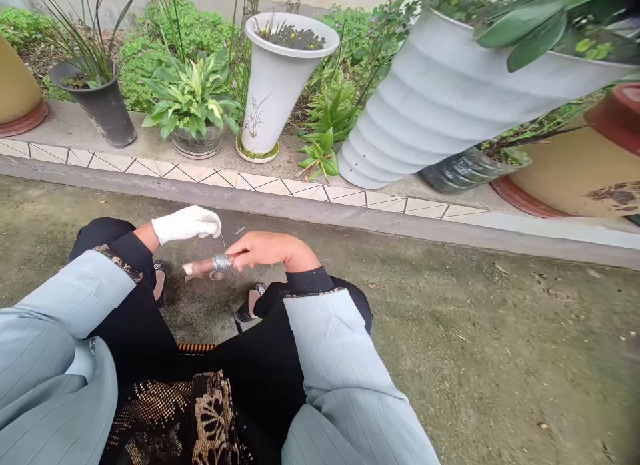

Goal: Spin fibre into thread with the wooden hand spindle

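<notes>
My left hand (pixel 186 224) wears a white glove and is closed in a pinch on the end of a thin silvery wire (pixel 222 241) that runs down from it. My bare right hand (pixel 267 249) is closed around a short stick (pixel 199 267) held level in front of me. A coil of the same wire (pixel 221 262) is wound round the stick just beyond my fingers. Both hands hover above my knees and sandalled feet, a hand's width apart.
Concrete ground (pixel 500 331) stretches to the right. Ahead runs a tiled ledge (pixel 280 185) with pots: a dark pot (pixel 103 108), a leafy plant (pixel 193 105), a tall white pot (pixel 275 78), a large ribbed white pot (pixel 440 98), and tan pots at both ends.
</notes>
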`<state>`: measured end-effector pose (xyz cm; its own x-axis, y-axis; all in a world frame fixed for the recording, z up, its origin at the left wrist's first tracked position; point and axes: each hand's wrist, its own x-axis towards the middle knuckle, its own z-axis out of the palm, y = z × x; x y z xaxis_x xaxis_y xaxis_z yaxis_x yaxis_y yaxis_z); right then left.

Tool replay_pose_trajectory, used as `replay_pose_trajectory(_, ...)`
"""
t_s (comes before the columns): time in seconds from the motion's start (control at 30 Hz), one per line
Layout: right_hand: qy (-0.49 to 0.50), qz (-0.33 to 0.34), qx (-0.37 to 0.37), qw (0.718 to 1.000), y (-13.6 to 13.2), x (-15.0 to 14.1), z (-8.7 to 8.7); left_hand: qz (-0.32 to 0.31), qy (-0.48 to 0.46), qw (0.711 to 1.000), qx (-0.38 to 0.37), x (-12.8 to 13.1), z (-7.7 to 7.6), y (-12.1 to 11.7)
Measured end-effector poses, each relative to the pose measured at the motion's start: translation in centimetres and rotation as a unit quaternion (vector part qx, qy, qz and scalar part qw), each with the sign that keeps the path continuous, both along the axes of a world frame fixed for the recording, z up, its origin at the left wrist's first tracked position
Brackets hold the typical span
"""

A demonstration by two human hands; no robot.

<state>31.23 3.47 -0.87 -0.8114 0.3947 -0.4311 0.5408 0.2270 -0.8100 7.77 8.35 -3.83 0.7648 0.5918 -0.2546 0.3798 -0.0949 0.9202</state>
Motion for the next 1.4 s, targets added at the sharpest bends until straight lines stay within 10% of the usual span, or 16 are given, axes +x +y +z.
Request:
replay_pose_trajectory(0.1,0.132,-0.188,0.031,0.973,0.7,0.6,0.5,0.064,-0.019,0.997,-0.037,-0.1,-1.1,-0.5)
replay_pose_trajectory(0.27,-0.056,-0.359,0.167,0.916,2.0,-0.1,-1.5,-0.007,-0.022,0.998,-0.064,0.1,-0.6,-2.4)
replay_pose_trajectory(0.4,-0.207,-0.228,0.215,0.927,1.6,-1.7,-2.9,-0.040,0.019,0.999,0.003,0.0,-0.3,-2.4)
replay_pose_trajectory(0.57,-0.061,0.046,-0.069,0.995,0.3,-0.9,-1.0,-0.046,-0.009,0.999,-0.017,-0.3,-1.1,-1.7)
replay_pose_trajectory(0.67,0.142,-0.149,-0.086,0.975,0.2,0.2,-0.3,0.011,-0.079,0.996,-0.048,-0.3,-1.5,-1.6)
replay_pose_trajectory(0.73,0.226,-0.348,-0.043,0.909,0.7,0.7,-0.6,0.037,-0.096,0.993,-0.062,-0.4,-1.7,-1.7)
replay_pose_trajectory(0.87,0.154,-0.518,0.048,0.840,2.0,1.0,-2.4,-0.057,-0.036,0.993,-0.092,-0.5,-1.9,-2.6)
replay_pose_trajectory(1.07,-0.221,-0.277,0.222,0.908,2.1,0.2,-3.4,-0.021,-0.081,0.994,-0.063,-1.6,0.0,-2.3)
replay_pose_trajectory(1.17,-0.176,-0.084,0.057,0.979,1.3,-0.7,-2.7,0.054,-0.106,0.992,-0.033,-2.1,0.8,-1.6)
replay_pose_trajectory(1.27,-0.056,0.042,-0.093,0.993,0.4,-1.6,-1.5,0.078,-0.100,0.992,-0.020,-1.8,0.4,-1.5)
replay_pose_trajectory(1.4,0.052,-0.027,-0.079,0.995,-0.2,-1.5,-0.2,0.108,-0.045,0.993,-0.004,-0.6,-2.0,-2.1)
